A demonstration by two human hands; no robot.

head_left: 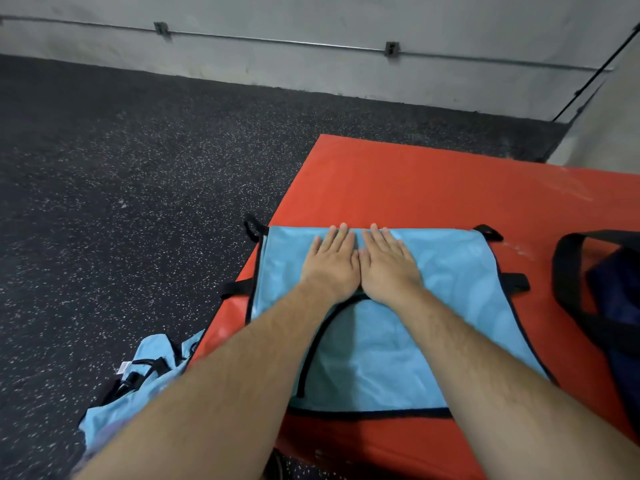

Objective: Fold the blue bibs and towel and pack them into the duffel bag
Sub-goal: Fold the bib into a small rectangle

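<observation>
On mat (pixel 415 188), left hand (pixel 331 263) and right hand (pixel 388 265) press flat on bib (pixel 453 271); duffel bag (pixel 613 296) alongside, maybe open

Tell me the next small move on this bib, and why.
Probably slide both hands apart to smooth it: the left hand and right hand lie flat, side by side, at the middle of the blue bib near its far edge, and it lies spread on the red mat.
</observation>
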